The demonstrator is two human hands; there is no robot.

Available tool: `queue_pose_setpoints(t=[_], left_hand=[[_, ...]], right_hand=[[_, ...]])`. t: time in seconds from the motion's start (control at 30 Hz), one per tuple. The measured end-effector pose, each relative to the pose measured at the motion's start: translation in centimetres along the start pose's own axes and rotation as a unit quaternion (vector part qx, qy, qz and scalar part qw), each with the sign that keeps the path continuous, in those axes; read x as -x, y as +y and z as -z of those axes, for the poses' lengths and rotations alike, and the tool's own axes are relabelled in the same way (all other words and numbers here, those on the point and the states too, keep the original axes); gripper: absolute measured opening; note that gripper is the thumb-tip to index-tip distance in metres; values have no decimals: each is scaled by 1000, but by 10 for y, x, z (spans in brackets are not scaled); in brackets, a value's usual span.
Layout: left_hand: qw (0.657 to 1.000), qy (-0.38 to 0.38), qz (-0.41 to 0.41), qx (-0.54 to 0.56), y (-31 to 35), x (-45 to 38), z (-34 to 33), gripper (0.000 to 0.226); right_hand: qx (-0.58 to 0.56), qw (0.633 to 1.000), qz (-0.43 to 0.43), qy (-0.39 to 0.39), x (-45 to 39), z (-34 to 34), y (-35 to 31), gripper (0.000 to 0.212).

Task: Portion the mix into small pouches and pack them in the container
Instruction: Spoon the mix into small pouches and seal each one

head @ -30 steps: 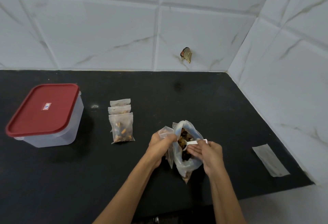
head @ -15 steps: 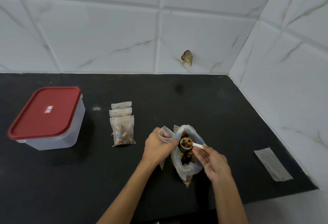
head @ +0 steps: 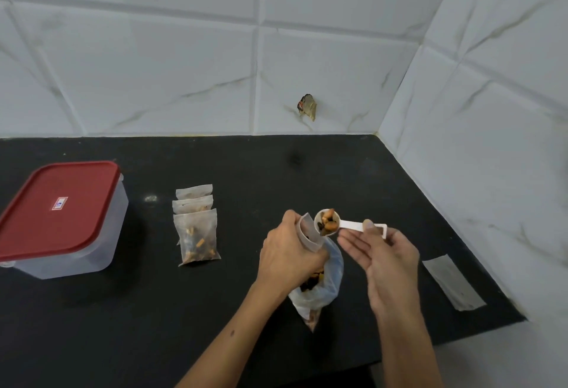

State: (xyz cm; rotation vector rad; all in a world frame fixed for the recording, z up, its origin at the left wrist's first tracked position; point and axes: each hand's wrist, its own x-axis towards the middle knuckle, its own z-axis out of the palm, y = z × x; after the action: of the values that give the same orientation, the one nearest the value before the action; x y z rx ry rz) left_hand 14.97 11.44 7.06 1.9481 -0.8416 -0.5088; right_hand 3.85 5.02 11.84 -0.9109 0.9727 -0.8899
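Three filled pouches [head: 198, 232] overlap at 9 o'clock of hands. Left hand [head: 289, 252] grips one open pouch [head: 309, 234]. Right hand [head: 384, 260] pinches scoop [head: 327, 223] handle, axis 3–9 o'clock, bowl toward pouch. One container [head: 58, 218], far left.

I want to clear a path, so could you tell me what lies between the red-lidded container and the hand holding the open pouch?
Head view: three filled pouches overlapping in a row.
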Motion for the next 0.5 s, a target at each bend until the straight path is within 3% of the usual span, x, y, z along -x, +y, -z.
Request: queue_pose_setpoints(t=[0.13,0.3,0.4,0.5], left_hand=[[999,6,24,31,3,-5,-2,33],[995,-15,28,92,4,-8,-3,36],[992,-16,29,119,2,-9,-3,36],[990,-9,22,139,0,-10,-2,34]], right_hand=[[151,975,155,-51,10,-3,6,1],[381,843,346,-155,13,4,9,20],[403,801,413,-162,13,3,10,23],[391,793,441,-154,14,1,7,19]])
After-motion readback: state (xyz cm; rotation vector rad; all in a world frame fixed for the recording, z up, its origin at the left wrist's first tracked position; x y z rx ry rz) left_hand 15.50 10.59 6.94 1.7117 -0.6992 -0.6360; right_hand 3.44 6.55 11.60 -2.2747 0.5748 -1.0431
